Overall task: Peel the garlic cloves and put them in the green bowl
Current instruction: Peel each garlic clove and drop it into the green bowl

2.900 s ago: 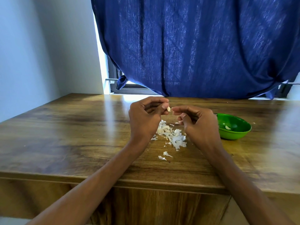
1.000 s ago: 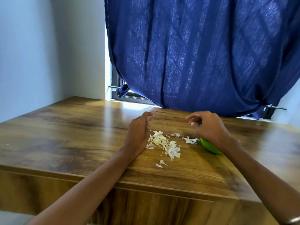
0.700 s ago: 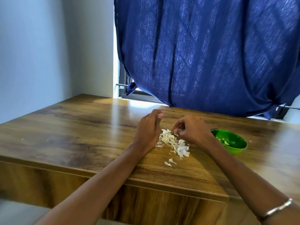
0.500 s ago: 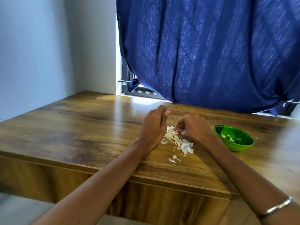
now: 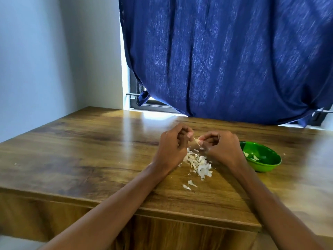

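Only the head cam here, so one angle. My left hand [image 5: 171,147] and right hand [image 5: 220,147] are up together over the middle of the wooden table [image 5: 90,156], fingers curled in on both. Between them I'm pinching a small pale garlic clove [image 5: 196,141], right fingertips clamped on the clove itself, and the left thumb and forefinger look like they've got a thin strand of skin coming off it at about 10 o'clock from the clove. It's tiny, so I can't swear to exactly how that strand sits.

What changed: a second ago my right hand was over by the round green plastic bowl [image 5: 261,157] and the left was just parked next to the pile of white papery garlic skins [image 5: 199,164]. Half a second ago the right was digging in that pile. Now both are lifted with a clove between them, so I'd call this a fresh clove, peel just starting.

Bowl's at 3 o'clock from my hands, just beside my right wrist, with a few pale bits inside. Skin pile is at 6 o'clock right under my hands, a couple of stray flakes nearer the table edge.
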Available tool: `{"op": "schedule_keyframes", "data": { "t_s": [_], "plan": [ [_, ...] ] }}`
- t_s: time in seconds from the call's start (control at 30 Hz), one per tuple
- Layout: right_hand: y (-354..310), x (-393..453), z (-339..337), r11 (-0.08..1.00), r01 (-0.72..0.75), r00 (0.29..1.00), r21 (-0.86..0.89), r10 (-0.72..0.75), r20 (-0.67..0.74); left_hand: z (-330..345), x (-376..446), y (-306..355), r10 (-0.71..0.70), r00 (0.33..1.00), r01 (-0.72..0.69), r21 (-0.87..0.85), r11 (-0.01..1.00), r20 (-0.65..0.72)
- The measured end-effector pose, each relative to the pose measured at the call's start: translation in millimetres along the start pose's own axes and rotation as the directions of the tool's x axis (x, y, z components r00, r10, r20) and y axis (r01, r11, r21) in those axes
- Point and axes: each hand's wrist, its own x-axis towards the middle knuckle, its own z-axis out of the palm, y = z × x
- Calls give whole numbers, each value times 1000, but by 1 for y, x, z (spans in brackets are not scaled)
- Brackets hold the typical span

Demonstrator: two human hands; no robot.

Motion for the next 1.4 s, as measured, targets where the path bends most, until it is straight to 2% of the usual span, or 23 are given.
{"op": "schedule_keyframes", "data": {
  "t_s": [0.1,0.43,0.67,0.93,1.2,1.4],
  "plan": [
    [-4,-4,1,994,19,999,110,-14,-49,2,-2,0,22,1000,-22,16,1000,7],
    [-4,-8,5,994,62,998,91,-61,-13,4,0,-5,96,993,-86,133,987,-72],
    [-3,-11,5,992,80,997,101,-79,-12,3,-1,-4,92,996,-89,129,988,-13],
    [-7,-17,6,976,32,997,217,-46,58,0,1,-5,59,998,-52,191,980,-33],
    [-6,-12,5,985,47,996,167,-58,64,-1,0,0,80,997,-79,157,984,2],
    [-8,-12,6,992,47,995,118,-58,87,-1,1,-1,78,996,-69,170,983,-42]
  ]
}}
